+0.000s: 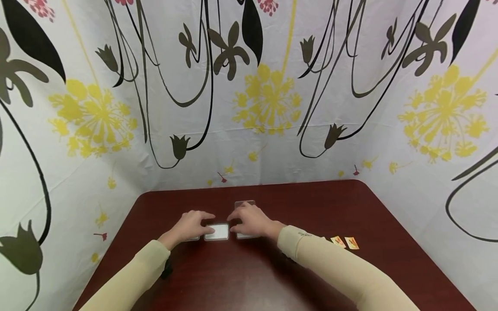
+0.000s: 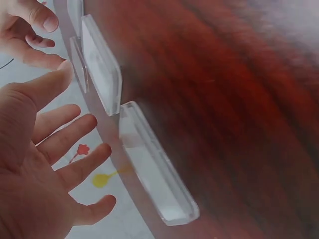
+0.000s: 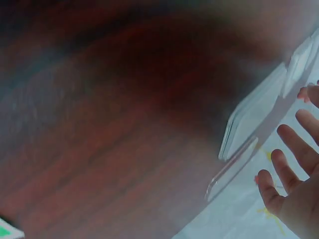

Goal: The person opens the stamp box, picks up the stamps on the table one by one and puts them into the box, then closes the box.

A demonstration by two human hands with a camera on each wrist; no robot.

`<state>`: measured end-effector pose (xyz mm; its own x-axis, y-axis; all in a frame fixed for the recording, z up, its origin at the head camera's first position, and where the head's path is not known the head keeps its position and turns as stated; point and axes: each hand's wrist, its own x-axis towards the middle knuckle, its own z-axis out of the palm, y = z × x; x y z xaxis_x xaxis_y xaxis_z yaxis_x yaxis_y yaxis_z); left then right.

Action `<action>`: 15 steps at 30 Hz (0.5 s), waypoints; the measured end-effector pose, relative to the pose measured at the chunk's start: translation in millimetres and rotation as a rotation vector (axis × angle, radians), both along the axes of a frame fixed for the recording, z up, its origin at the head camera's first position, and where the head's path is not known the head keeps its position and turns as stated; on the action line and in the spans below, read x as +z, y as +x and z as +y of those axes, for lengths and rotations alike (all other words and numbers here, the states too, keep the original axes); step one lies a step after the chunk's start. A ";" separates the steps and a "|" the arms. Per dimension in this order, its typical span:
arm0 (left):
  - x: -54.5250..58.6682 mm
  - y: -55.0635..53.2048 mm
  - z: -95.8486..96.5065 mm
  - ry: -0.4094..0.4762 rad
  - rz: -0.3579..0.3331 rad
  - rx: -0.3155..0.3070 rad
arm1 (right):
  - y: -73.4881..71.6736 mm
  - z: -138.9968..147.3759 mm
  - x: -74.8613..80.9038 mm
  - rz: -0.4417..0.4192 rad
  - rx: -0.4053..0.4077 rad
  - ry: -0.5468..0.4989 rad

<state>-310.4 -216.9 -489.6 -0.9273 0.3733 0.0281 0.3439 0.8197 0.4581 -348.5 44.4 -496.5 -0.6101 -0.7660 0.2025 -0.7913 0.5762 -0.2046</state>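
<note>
Three shallow clear plastic cases with white inside stand in a row on the table. The middle case (image 1: pixel 220 232) lies between my hands. My left hand (image 1: pixel 189 226) hovers over the left case (image 2: pixel 159 174), its fingers spread and its thumb overlapping the middle case in the head view. Over the right case (image 1: pixel 246 236) is my right hand (image 1: pixel 253 219), palm down with fingers extended; it hides most of that case. A thin clear lid-like piece (image 1: pixel 244 201) lies just beyond the right fingers. Nothing shows in either palm in the wrist views.
Two small orange-and-yellow cards (image 1: pixel 352 242) lie on the dark red table (image 1: pixel 241 285), right of the right forearm. A white piece with a green mark (image 3: pixel 9 231) shows at the right wrist view's corner. A flower-patterned curtain (image 1: pixel 249 164) surrounds the table's far edge and sides.
</note>
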 end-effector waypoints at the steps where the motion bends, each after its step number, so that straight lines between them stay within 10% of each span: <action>1: -0.9 1.0 -0.8 -0.007 0.007 -0.004 | 1.5 -1.4 -0.3 0.000 0.001 0.006; 15: -10.4 4.2 -2.2 -0.186 0.025 -0.061 | 13.0 -15.5 -14.9 0.060 0.006 0.095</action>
<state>-306.2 -219.1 -500.0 -0.9028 0.4295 -0.0237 0.4048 0.8669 0.2909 -335.6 28.9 -511.4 -0.5942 -0.7872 0.1647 -0.8041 0.5859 -0.1009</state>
